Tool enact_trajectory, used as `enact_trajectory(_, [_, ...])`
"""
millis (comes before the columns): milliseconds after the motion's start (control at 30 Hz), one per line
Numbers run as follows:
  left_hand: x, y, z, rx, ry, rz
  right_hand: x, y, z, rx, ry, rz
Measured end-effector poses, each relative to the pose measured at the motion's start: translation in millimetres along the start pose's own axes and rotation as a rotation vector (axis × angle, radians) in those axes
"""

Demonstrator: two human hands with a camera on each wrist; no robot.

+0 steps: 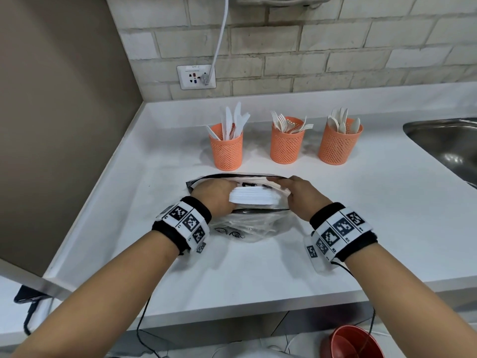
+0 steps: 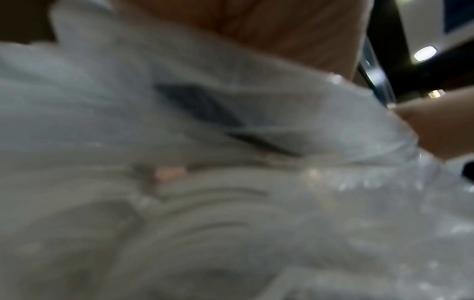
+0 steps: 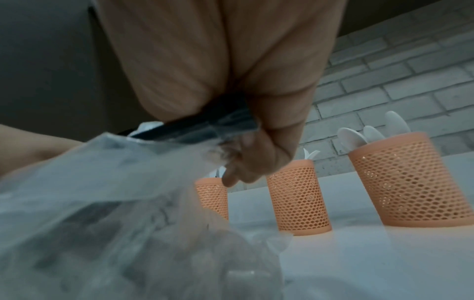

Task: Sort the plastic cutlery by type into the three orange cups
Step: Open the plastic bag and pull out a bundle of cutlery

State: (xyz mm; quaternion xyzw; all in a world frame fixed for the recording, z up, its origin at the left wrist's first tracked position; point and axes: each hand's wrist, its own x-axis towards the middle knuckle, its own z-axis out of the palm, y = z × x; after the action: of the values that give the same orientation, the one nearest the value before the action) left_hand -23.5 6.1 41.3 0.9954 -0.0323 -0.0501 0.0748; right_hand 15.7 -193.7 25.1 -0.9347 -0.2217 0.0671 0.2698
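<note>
Three orange mesh cups stand in a row on the white counter: the left cup [image 1: 227, 148] holds knives, the middle cup [image 1: 286, 143] forks, the right cup [image 1: 338, 143] spoons. Nearer me lies a clear plastic bag [image 1: 247, 228] with a black zip rim. My left hand [image 1: 216, 195] reaches into its mouth and grips a stack of white disposable plates [image 1: 251, 196]; its fingers are hidden behind the stack. My right hand [image 1: 299, 195] pinches the bag's black rim [image 3: 205, 125] and holds it up. The right wrist view shows the three cups [image 3: 297, 199] just beyond the fingers.
A steel sink [image 1: 449, 146] is set into the counter [image 1: 374, 228] at the right. A wall socket with a white cable [image 1: 206, 77] sits on the brick wall behind. A brown side wall bounds the left. A red bowl [image 1: 353, 342] stands below the counter's front edge.
</note>
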Motion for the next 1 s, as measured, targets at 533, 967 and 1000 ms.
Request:
enact_trajectory(533, [1.6,-4.7,-6.3,-0.286,-0.032,-0.146,4.0,-8.9,-0.9,0.006,0.005,0.081])
enact_trajectory(967, [-11.6,1.7,-44.0,-0.693,0.091,0.042,4.7,2.3,-13.5,0.000,-0.030,0.077])
enact_trajectory(1000, [-12.1,3.9,-45.2,-0.646,0.123,0.059,4.9,-2.6,-18.8,0.076,0.064,0.040])
